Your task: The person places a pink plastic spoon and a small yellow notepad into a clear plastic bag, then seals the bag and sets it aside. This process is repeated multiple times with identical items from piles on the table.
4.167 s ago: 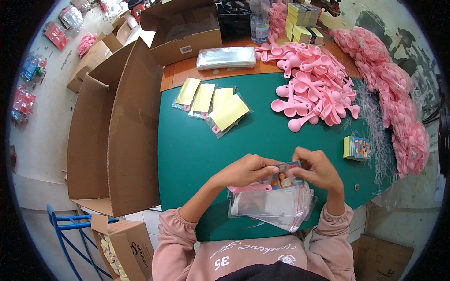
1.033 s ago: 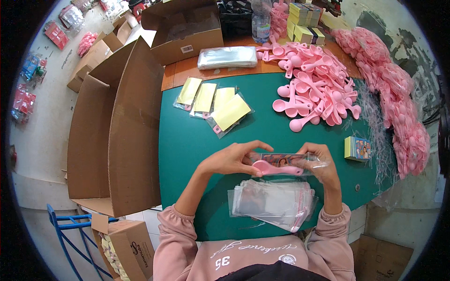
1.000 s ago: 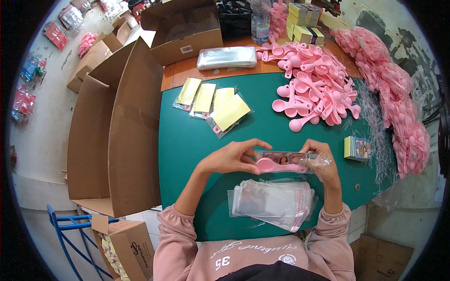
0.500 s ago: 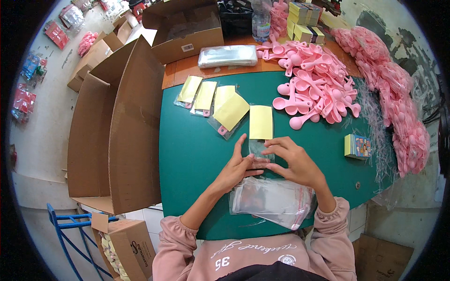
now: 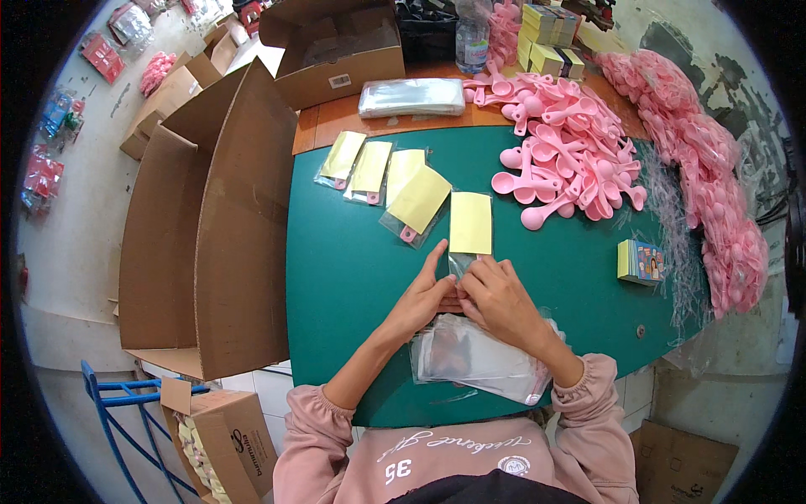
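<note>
Four yellow-carded packets (image 5: 420,200) lie near the green bench's (image 5: 336,302) far left corner. The left hand (image 5: 420,304), fingers spread, touches the near end of a bagged yellow card (image 5: 470,223) at mid-bench, beyond clear sleeves (image 5: 478,361) by the near edge. The right hand (image 5: 509,302) curls over that end; whether it pinches I cannot tell. Pink spoons (image 5: 567,155) heap toward the far right corner.

green table (image 5: 361,269), bagged cards (image 5: 471,223), pink spoons (image 5: 558,143)
</note>
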